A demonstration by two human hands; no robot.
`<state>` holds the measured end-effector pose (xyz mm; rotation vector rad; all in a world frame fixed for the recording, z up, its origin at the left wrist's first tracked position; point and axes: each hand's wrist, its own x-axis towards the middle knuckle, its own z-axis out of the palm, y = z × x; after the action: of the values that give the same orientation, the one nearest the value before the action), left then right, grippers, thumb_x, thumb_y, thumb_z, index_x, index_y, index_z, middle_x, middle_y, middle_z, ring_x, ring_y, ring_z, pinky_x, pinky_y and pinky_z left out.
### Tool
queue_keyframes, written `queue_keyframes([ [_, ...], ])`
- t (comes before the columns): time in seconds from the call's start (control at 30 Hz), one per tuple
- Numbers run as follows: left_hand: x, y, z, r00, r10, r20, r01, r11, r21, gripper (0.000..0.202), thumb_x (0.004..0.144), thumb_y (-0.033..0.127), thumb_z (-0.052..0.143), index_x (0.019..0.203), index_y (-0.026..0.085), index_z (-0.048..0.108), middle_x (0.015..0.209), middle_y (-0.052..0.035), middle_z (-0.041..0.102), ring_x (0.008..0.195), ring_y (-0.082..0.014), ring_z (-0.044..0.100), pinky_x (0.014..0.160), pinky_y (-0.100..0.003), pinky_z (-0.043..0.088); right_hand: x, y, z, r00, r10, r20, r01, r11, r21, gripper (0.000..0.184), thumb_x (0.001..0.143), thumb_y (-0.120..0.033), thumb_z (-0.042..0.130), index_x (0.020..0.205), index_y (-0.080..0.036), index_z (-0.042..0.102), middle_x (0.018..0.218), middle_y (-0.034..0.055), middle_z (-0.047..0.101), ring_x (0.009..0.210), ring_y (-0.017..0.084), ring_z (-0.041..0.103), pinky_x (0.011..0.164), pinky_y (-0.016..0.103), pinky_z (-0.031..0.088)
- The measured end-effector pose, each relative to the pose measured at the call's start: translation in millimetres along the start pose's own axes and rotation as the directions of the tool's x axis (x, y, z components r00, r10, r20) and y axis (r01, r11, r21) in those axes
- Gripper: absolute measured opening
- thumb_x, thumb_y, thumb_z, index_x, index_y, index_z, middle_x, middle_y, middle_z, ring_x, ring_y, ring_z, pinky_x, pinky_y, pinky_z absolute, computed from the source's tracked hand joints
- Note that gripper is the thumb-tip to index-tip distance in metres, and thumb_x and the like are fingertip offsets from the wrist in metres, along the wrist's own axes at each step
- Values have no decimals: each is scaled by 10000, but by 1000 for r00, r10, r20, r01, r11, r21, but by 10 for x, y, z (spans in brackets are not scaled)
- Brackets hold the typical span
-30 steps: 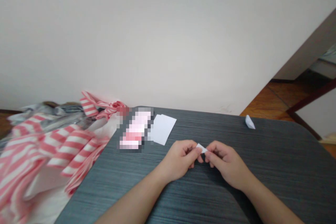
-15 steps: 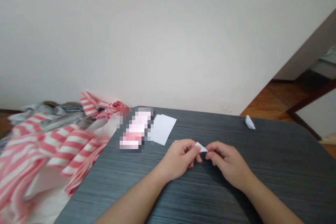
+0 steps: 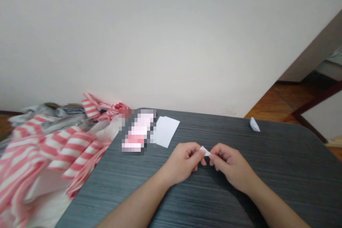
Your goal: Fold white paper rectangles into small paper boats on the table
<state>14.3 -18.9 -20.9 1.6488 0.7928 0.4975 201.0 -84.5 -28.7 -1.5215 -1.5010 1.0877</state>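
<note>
Left hand (image 3: pixel 181 164) and right hand (image 3: pixel 232 165) pinch small folded white paper (image 3: pixel 205 151) between fingertips, forearms angled inward, over centre of dark woodgrain table (image 3: pixel 283 171); blurred pink packet (image 3: pixel 139 131) on table, writing unreadable.

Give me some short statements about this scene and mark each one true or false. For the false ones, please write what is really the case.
1. The left hand and the right hand pinch a small piece of white paper between their fingers. True.
2. The right hand lies flat on the table. False: its fingers are curled around the paper.
3. A small folded white paper sits near the far edge of the table, on the right. True.
4. The striped cloth beside the table is blue and white. False: it is pink and white.
5. A rectangular white paper lies on the table, beyond the left hand. True.
</note>
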Motion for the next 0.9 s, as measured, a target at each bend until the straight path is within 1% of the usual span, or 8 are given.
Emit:
queue_keyframes([
  [0.17,3,1,-2,1000,3,2,-3,1000,16,362,933,385,477,735,146,661,533,26,529,489,-90,480,501,-193,353,4,-26,14,1000,7,2,-7,1000,7,163,898,-214,523,742,-186,561,630,-26,564,568,119,495,565,237,390],
  [0.37,2,19,-4,1000,22,14,-22,1000,14,342,932,364,487,734,144,659,554,25,547,499,-84,486,510,-188,361,6,-72,25,999,-24,46,24,1000,0,175,910,-249,521,781,-181,616,670,-14,585,580,118,491,568,235,393],
  [0.53,3,16,-1,999,27,17,-27,1000,8,315,922,350,510,749,146,678,565,26,556,504,-78,485,515,-186,361,-5,-81,10,1000,1,0,-1,999,-53,196,900,-254,535,724,-185,590,641,-17,577,568,120,482,546,232,377],
  [0.67,14,-15,16,1000,4,26,-2,996,-91,169,876,277,563,816,148,655,691,15,627,520,-73,502,501,-181,374,-5,-20,-10,999,10,-33,-12,998,-55,205,921,-281,512,753,-189,586,638,-17,574,563,124,487,549,240,375],
  [0.73,22,-32,25,1000,-13,22,16,990,-137,129,860,265,580,839,150,634,722,13,639,514,-71,500,490,-180,378,-2,3,-21,999,9,-51,-11,999,-51,208,925,-291,507,759,-192,585,616,-25,553,552,125,482,549,245,372],
  [0.9,26,-35,25,999,-29,13,31,988,-154,199,883,334,565,816,152,611,700,11,633,503,-73,492,483,-184,373,-1,3,-41,998,-5,-68,1,998,-59,202,923,-287,506,759,-197,581,597,-35,527,553,128,480,555,250,369],
])
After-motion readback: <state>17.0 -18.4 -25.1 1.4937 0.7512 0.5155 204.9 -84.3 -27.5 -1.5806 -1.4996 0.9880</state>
